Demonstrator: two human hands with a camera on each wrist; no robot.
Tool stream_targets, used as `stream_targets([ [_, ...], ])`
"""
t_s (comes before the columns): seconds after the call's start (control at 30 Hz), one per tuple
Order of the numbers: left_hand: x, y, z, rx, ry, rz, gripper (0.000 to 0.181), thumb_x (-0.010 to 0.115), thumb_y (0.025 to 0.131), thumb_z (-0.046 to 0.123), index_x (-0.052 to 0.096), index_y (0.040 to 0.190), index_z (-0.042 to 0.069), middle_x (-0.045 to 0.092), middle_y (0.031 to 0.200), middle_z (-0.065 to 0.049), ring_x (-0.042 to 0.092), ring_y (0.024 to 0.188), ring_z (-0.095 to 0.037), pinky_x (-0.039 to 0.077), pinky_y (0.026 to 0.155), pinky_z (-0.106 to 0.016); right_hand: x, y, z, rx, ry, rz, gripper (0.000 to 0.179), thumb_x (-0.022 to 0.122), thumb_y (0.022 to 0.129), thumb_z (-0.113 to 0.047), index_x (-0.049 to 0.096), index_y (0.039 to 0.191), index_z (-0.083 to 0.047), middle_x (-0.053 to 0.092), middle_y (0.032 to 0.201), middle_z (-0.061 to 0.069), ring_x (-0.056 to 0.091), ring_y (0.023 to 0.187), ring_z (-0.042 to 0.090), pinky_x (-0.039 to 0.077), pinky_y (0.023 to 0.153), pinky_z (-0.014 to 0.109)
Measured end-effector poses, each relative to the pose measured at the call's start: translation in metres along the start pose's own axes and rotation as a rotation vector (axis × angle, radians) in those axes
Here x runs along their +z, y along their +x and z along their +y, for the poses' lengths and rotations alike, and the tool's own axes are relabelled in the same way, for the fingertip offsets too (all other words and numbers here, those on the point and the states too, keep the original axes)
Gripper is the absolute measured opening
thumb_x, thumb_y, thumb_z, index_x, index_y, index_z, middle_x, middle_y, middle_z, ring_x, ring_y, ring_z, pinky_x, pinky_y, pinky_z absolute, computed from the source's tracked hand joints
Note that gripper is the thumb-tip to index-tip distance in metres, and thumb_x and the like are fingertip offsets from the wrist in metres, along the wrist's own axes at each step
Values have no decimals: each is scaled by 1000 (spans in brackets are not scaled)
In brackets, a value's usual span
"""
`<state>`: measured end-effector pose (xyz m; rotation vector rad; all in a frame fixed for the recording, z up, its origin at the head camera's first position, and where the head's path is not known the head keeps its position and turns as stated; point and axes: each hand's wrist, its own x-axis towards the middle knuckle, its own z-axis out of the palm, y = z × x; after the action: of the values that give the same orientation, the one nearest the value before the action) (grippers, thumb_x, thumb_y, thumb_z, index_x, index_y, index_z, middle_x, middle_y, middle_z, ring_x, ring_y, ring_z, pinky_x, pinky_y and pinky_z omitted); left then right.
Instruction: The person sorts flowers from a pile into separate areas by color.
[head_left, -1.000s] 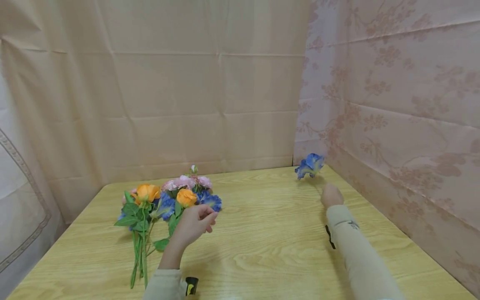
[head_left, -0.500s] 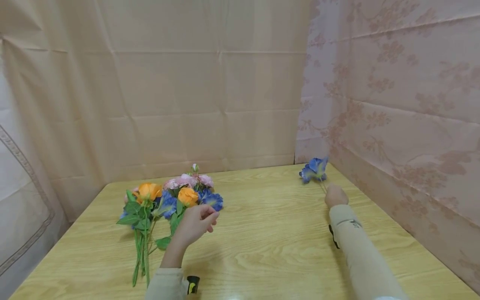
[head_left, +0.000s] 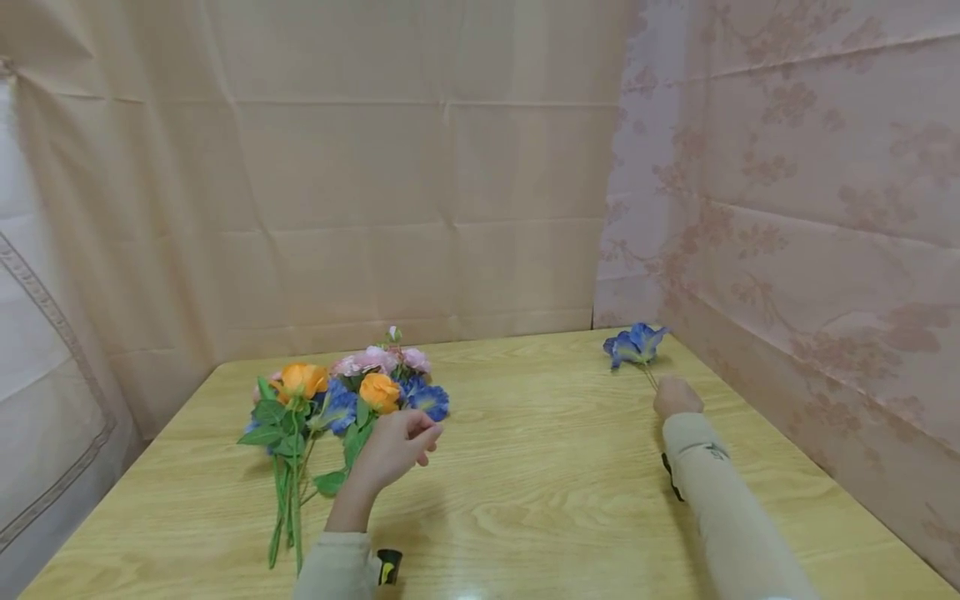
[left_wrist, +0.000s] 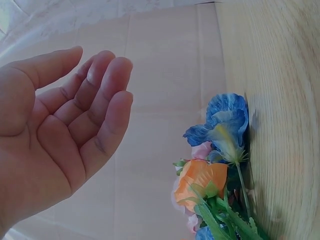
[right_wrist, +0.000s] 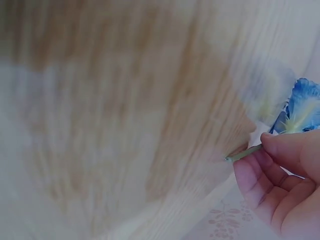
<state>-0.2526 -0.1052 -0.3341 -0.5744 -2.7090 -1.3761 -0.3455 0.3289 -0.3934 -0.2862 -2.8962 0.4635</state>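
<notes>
At the right far part of the table, my right hand (head_left: 678, 398) holds a blue flower (head_left: 636, 345) by its stem, the bloom pointing away, low over the wood. In the right wrist view the thumb and fingers pinch the green stem (right_wrist: 245, 153) near its cut end, with the blue petals (right_wrist: 304, 102) beyond the hand. My left hand (head_left: 396, 448) hovers beside a pile of flowers, its fingers loosely curved around nothing; the left wrist view shows its bare palm (left_wrist: 55, 145). In the pile, orange roses (head_left: 302, 381), blue flowers (head_left: 429, 402) and pink flowers (head_left: 377, 360) lie together.
The wooden table (head_left: 517, 467) meets a beige curtain (head_left: 420, 208) along its back edge. A pink floral cloth (head_left: 810, 233) hangs along the right side. Green stems (head_left: 285, 517) from the pile stretch toward the near edge.
The blue flower and my right hand have shifted slightly right and nearer, and the bloom has dropped closer to the tabletop. My left hand keeps its place by the pile.
</notes>
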Motion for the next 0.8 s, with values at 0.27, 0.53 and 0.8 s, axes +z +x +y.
stream_targets([
  [0.27,1,1,-2,29,11,-10,15,55,90,17,61,80,7,55,66,0,55,52,-14,44,50,-30,1,2,9,4,-18,-44,21,39,82,3,59,82,7,58,89,31,58,80,42,48,60,49],
  [0.53,-4,2,-3,3,3,31,14,56,89,15,62,79,7,57,68,-3,57,54,-19,44,50,-30,-9,-1,-16,-65,-6,-39,17,52,79,-10,55,66,1,55,65,17,54,59,29,45,50,41],
  [0.8,-6,0,-2,-29,17,49,14,56,89,14,62,78,7,57,67,-1,55,53,-15,44,50,-30,-4,-2,-78,-158,296,-125,29,57,85,-17,54,61,-2,35,47,-3,34,40,10,34,38,24],
])
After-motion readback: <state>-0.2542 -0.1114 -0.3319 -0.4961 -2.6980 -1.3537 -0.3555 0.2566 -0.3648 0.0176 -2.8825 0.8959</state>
